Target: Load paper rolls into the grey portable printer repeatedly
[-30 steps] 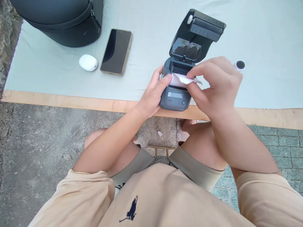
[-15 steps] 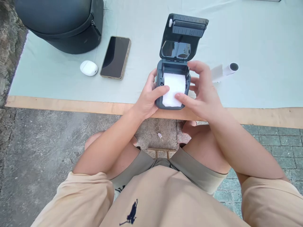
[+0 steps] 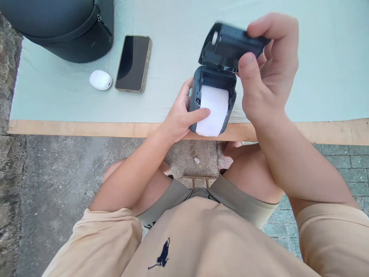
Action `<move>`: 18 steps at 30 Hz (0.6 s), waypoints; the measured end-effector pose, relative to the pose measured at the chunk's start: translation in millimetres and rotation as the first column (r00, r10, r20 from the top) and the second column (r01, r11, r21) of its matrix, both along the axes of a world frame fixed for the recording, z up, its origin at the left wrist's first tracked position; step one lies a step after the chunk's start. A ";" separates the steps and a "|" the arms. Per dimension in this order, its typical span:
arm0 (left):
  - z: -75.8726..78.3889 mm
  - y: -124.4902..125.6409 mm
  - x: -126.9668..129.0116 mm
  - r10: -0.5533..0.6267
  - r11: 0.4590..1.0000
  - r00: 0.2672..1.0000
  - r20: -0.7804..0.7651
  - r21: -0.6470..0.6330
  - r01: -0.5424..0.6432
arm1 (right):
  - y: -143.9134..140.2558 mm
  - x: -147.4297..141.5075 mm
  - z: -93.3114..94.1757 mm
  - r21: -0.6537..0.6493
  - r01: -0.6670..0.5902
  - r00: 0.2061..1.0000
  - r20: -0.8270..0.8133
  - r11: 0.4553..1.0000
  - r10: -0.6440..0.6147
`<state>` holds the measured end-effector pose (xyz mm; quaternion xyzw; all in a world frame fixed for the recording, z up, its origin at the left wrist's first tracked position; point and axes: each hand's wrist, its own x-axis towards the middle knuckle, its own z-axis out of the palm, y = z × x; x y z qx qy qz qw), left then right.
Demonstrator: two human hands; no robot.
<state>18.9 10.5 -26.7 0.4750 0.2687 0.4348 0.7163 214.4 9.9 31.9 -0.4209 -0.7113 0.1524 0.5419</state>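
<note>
Outdoor table (image 3: pixel 317 77), pale green cloth, wood edge nearest person; paving below.
Printer (image 3: pixel 213 102): at near table edge, lid (image 3: pixel 230 44) half raised, blurred.
Paper (image 3: pixel 212 111): white strip lying out of bay, over front face.
Left hand (image 3: pixel 180 115): clasped round printer's left side, thumb pinning paper.
Right hand (image 3: pixel 266 73): fingers and thumb clamped on lid.
Phone (image 3: pixel 133 63), white case (image 3: pixel 100 80), dark bag (image 3: pixel 63 27): far left, apart.
Risks: lid may nip left thumb; paper may skew or crumple if thumb slips; printer, near edge, may tip off.
</note>
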 end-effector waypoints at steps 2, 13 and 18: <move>0.7 -0.9 0.0 0.004 1.000 1.000 0.001 -0.009 -0.004 | -1.4 -1.4 -3.9 0.039 0.018 0.997 0.075 0.999 -0.021; -0.4 -0.1 0.7 0.034 0.999 0.999 0.012 -0.014 -0.034 | -14.5 3.7 -15.3 -0.031 -0.065 0.953 0.294 0.997 0.071; 6.2 -3.5 -0.1 0.040 0.999 0.998 0.048 -0.029 -0.039 | -15.2 4.9 -17.5 -0.037 -0.148 0.968 0.199 0.988 0.152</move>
